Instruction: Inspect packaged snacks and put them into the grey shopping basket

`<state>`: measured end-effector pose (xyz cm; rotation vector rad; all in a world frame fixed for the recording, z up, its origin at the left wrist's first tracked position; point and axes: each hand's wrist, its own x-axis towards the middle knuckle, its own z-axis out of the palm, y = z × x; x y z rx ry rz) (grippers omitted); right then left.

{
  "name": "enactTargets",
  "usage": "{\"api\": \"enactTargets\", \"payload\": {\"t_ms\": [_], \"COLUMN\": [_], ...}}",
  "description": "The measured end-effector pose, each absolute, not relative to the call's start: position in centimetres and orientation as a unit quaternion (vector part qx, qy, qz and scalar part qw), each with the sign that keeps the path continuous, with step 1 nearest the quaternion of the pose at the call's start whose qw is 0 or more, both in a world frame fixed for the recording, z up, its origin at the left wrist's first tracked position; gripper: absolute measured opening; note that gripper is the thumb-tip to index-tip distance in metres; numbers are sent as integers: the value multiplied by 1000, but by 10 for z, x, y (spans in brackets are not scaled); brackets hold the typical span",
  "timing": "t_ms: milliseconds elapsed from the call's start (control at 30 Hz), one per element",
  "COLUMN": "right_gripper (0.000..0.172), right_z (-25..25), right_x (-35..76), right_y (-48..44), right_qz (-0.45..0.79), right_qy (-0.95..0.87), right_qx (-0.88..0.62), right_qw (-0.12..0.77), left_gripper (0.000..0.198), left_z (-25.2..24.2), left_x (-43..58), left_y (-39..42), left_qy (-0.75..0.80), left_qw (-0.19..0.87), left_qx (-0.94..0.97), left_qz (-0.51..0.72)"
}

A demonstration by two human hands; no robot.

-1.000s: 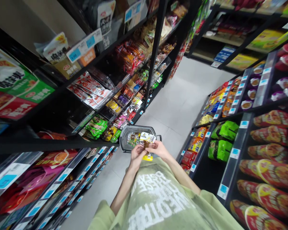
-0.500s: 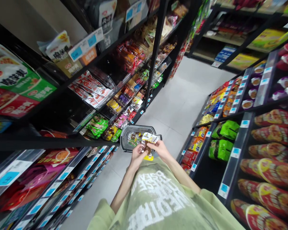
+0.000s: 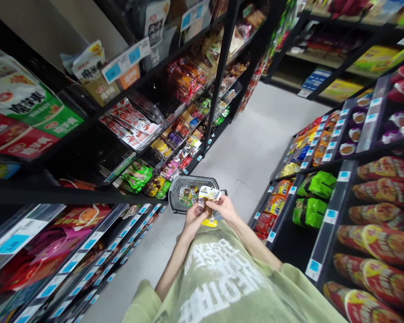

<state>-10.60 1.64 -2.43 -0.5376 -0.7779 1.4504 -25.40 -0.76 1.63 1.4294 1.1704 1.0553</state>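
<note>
Main thing I'd worry about is the snack packet [image 3: 208, 196] slipping: the wrap looks slick and it's only pinched near its middle, so if one side eases off, I reckon it could spin out and hit the floor [image 3: 242, 157] or drop into the basket [image 3: 176, 197], around 10 to 11 o'clock from it. Tugging the two sides apart might split the film too. And if the right hand [image 3: 226, 207] goes lower, it might knock the basket's handle [image 3: 225, 192], just past it at about 12. Pose-wise, the forearms come in from 7 and 4 o'clock and meet at the packet. The left hand [image 3: 194, 216] grips its 8 o'clock side, the right its 3 o'clock side, both closed on it, thumbs on top; can't tell what the fingers underneath are doing. Yellow end points to 6.
</note>
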Motion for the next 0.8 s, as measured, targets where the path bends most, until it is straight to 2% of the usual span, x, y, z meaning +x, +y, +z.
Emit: {"api": "enactTargets", "payload": {"t_ms": [167, 567, 800], "right_gripper": [39, 61, 59], "right_z": [-28, -31, -43], "right_x": [-112, -109, -103], "right_y": [21, 20, 23], "right_qz": [664, 616, 587], "right_qy": [-323, -275, -304], "right_qx": [-237, -320, -339], "right_qw": [632, 666, 670], "left_gripper": [25, 20, 20], "left_z": [15, 9, 9], "left_x": [-261, -259, -260], "left_y": [-9, -3, 2], "left_qy": [482, 480, 485], "left_qw": [482, 459, 426], "left_qx": [589, 635, 654], "left_qz": [434, 394, 395]}}
